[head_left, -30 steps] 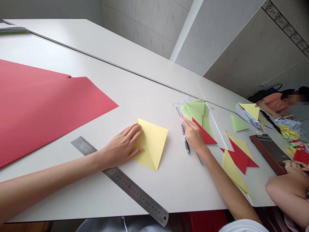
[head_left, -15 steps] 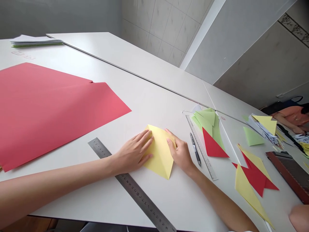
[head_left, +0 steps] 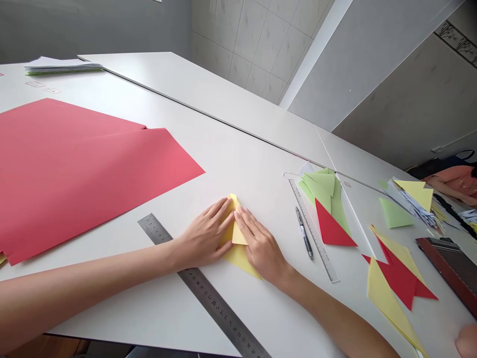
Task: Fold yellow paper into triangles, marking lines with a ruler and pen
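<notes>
A small sheet of yellow paper (head_left: 240, 256) lies on the white table, with its right corner folded over towards the middle. My left hand (head_left: 203, 233) rests flat on the left half of the sheet, fingers stretched out. Over the folded flap (head_left: 239, 236) lies my right hand (head_left: 266, 248), its outstretched fingers pressing near the flap's edge. Both hands hide much of the paper, and their fingertips almost meet. A steel ruler (head_left: 219, 306) runs diagonally under my left wrist.
Large red sheets (head_left: 74, 174) cover the left side. A pen (head_left: 304, 233), a clear ruler (head_left: 313, 231) and green papers (head_left: 321, 186) lie to the right. Beyond are red and yellow folded pieces (head_left: 398, 278), a paper trimmer (head_left: 445, 266) and another person's arm (head_left: 452, 191).
My right hand has moved left, bringing the yellow paper's right corner over towards the middle. It now lies flat on that flap. My left hand stays in place.
</notes>
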The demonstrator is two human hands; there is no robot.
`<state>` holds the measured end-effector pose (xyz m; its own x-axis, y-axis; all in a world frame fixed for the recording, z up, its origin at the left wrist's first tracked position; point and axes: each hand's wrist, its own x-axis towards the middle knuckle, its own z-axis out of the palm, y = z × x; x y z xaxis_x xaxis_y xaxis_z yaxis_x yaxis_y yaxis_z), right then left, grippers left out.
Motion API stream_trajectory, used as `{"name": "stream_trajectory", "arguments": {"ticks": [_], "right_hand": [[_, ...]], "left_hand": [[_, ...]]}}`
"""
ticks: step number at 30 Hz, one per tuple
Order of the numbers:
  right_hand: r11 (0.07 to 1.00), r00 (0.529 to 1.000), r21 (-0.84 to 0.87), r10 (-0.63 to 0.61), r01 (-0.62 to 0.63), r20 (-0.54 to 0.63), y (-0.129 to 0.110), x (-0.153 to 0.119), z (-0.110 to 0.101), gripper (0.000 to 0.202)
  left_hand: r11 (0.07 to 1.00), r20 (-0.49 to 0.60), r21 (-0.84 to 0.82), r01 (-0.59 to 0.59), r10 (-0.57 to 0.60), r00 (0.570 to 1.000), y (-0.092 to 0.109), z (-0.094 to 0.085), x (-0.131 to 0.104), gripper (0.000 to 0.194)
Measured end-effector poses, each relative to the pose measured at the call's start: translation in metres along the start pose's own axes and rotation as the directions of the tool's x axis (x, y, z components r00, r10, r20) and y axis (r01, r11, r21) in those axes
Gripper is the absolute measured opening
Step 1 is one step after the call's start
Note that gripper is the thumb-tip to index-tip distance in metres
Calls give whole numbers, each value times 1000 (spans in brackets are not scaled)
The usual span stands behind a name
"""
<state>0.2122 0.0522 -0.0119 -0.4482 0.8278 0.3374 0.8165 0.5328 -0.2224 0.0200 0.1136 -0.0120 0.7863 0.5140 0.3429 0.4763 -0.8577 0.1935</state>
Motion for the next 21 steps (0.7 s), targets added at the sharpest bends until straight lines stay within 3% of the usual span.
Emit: {"name": "stream_trajectory", "arguments": {"ticks": [9,14,21], "right_hand": [[1000,1000,20,7,-7,14,-10,-2,6,95],[997,998,51,48,-50,40,-16,0,0,87],[987,985,-22,162,-160,66,14,12,-19,70]], "left_hand": [[995,-67,25,93,-91,994,-3,10,1,41],[994,-60,58,90,-87,994,0,7,1,41],[997,-38,65,51,-49,998,5,2,-2,45]]}}
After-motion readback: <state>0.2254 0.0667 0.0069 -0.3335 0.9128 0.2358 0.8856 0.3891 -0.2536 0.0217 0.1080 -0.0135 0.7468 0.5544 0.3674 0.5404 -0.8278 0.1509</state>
